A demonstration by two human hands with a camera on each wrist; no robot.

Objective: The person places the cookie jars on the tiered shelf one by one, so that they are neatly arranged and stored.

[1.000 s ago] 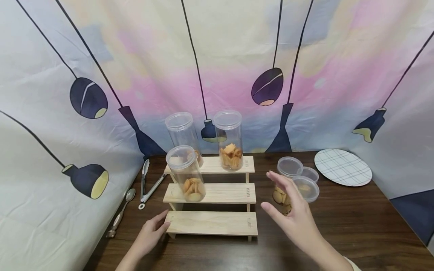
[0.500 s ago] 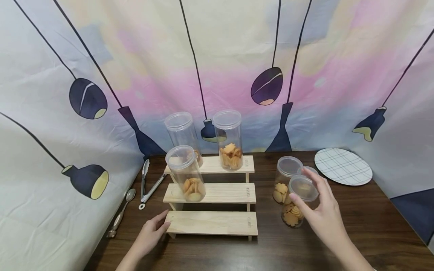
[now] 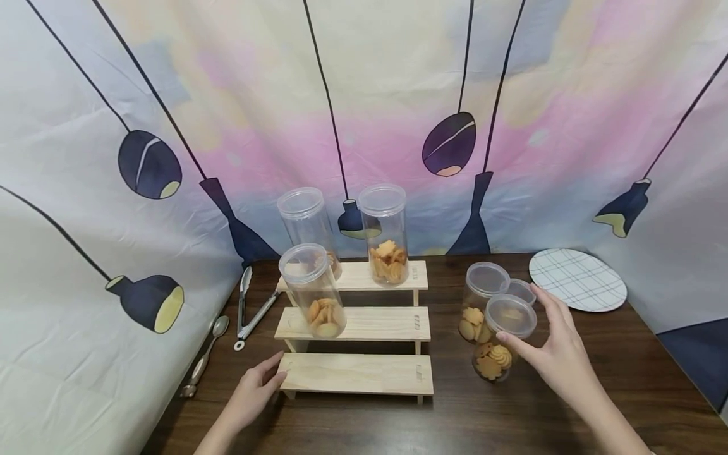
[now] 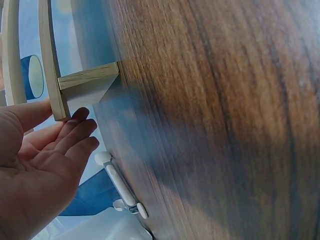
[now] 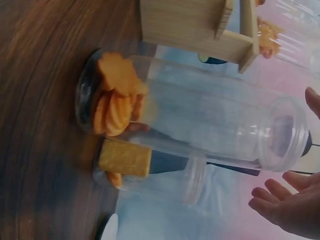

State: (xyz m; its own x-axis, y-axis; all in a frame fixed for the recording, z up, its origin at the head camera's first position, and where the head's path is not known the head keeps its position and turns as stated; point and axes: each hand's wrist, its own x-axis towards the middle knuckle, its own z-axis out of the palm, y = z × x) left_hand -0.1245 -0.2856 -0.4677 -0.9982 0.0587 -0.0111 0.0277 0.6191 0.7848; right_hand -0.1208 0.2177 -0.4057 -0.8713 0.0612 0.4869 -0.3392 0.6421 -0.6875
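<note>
Right of centre in the head view, the front jar (image 3: pixel 492 352) stands upright on the worktop (image 3: pixel 483 420), just left of the right hand (image 3: pixel 560 351), its clear lid (image 3: pixel 510 315) level with the fingertips. It has biscuits in its bottom part. At the lower left of the frame, the left hand (image 3: pixel 253 392) is at the left end of the lowest tier of the wooden rack (image 3: pixel 355 373).

Six clear lidded jars are in sight: three grouped at the right of the frame, and three on the rack, two of those on the top tier and one on the left part of the middle tier. The rack has three tiers. One pair of tongs (image 3: pixel 258 320) and one spoon (image 3: pixel 206 360) lie at the left of the frame; one white checked plate (image 3: pixel 577 280) lies at the upper right of the worktop.

The right hand has thumb and fingers spread wide about the front jar's lid; in the right wrist view gaps show between them and the rim, and it has hold of nothing. The left hand lightly pinches the rack's end between thumb and fingers.
</note>
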